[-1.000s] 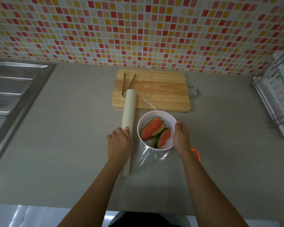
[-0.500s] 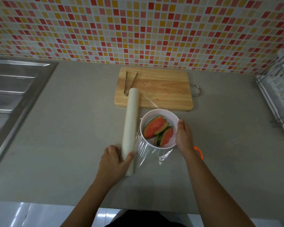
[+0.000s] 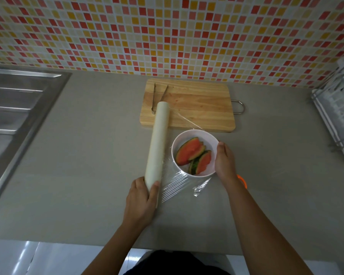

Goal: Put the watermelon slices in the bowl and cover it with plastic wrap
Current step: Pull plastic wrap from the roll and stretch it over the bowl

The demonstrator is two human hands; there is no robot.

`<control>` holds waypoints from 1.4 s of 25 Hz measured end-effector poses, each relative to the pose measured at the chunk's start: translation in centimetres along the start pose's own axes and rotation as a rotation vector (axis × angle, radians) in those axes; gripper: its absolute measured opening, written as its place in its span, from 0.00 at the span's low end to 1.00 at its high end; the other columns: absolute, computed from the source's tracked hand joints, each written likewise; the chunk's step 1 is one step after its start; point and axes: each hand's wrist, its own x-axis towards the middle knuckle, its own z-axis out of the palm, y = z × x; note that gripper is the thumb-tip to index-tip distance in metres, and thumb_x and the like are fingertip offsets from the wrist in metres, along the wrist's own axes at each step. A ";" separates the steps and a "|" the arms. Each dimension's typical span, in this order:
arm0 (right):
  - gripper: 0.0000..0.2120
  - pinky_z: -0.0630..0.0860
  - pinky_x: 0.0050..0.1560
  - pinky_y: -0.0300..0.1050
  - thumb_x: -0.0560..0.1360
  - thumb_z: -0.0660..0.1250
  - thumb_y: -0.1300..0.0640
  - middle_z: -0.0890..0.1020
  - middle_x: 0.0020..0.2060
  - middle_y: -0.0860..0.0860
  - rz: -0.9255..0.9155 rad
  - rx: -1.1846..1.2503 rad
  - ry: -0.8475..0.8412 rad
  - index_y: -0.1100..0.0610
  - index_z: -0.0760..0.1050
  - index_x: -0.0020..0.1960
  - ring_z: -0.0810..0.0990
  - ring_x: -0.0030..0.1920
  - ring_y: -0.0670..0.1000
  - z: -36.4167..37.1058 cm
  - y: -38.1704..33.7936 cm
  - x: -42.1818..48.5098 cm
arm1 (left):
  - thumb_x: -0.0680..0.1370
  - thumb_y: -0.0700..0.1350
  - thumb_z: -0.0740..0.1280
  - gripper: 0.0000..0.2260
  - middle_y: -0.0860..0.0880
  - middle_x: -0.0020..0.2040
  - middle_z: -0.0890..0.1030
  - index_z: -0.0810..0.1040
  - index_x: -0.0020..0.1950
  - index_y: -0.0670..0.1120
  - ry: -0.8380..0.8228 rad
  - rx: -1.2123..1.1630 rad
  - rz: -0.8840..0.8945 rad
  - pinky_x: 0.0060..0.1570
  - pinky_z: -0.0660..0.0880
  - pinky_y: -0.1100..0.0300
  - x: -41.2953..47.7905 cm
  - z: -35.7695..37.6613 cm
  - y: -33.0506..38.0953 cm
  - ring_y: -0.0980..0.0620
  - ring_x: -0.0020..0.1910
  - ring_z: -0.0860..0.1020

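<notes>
Having slid to its near end, the left hand (image 3: pixel 142 197) clamps the long white plastic-wrap roll (image 3: pixel 159 139), stretching clear film (image 3: pixel 173 184); the right hand (image 3: pixel 224 163) grips the round white bowl (image 3: pixel 207 138), so covering can start.

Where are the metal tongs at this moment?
In the head view the tongs lie on the left part of the cutting board, just beyond the far end of the wrap roll.

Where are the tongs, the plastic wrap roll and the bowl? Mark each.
tongs (image 3: pixel 153 97), head view, on their left arm.
plastic wrap roll (image 3: pixel 158 143), head view, middle of the tube.
bowl (image 3: pixel 209 142), head view, bare inner wall.
</notes>
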 end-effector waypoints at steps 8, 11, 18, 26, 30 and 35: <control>0.14 0.65 0.46 0.44 0.79 0.51 0.55 0.74 0.41 0.54 0.005 0.035 0.032 0.55 0.69 0.39 0.71 0.43 0.51 0.0 -0.3 -0.3 | 0.80 0.50 0.58 0.13 0.39 0.51 0.77 0.72 0.52 0.40 0.050 -0.046 -0.021 0.44 0.66 0.55 0.1 0.3 -0.4 0.38 0.51 0.75; 0.13 0.65 0.46 0.43 0.80 0.51 0.54 0.74 0.42 0.53 0.005 0.018 0.009 0.56 0.69 0.40 0.71 0.44 0.51 -0.1 -0.3 -0.3 | 0.80 0.50 0.59 0.13 0.40 0.48 0.77 0.73 0.51 0.40 0.056 -0.053 -0.007 0.43 0.65 0.55 0.3 0.1 -0.5 0.38 0.49 0.75; 0.21 0.71 0.53 0.46 0.80 0.47 0.48 0.80 0.49 0.56 0.127 0.127 -0.119 0.56 0.76 0.48 0.77 0.50 0.53 -0.7 -0.3 -0.2 | 0.75 0.57 0.55 0.18 0.46 0.44 0.74 0.71 0.48 0.42 0.071 -0.090 0.029 0.42 0.66 0.55 0.3 -0.5 -0.2 0.45 0.42 0.72; 0.15 0.69 0.55 0.50 0.70 0.61 0.65 0.77 0.54 0.65 -0.009 -0.632 0.058 0.64 0.75 0.56 0.74 0.56 0.64 -6.3 0.3 -1.5 | 0.78 0.54 0.56 0.18 0.44 0.44 0.75 0.72 0.48 0.40 0.053 -0.098 0.036 0.42 0.66 0.54 0.4 -0.5 -0.2 0.42 0.44 0.74; 0.15 0.71 0.55 0.52 0.70 0.64 0.60 0.76 0.53 0.66 0.117 -0.702 0.067 0.67 0.72 0.54 0.74 0.56 0.65 -6.0 2.0 -4.2 | 0.79 0.52 0.58 0.15 0.42 0.44 0.76 0.72 0.48 0.40 0.048 -0.095 0.047 0.42 0.66 0.54 0.3 -0.5 -0.4 0.43 0.44 0.73; 0.11 0.71 0.47 0.52 0.72 0.63 0.59 0.78 0.49 0.65 0.009 -0.740 0.116 0.66 0.73 0.50 0.75 0.52 0.65 -5.7 2.8 -5.3 | 0.80 0.49 0.59 0.14 0.39 0.45 0.77 0.72 0.48 0.38 0.048 -0.087 0.051 0.42 0.65 0.55 0.6 -0.5 -0.6 0.43 0.43 0.72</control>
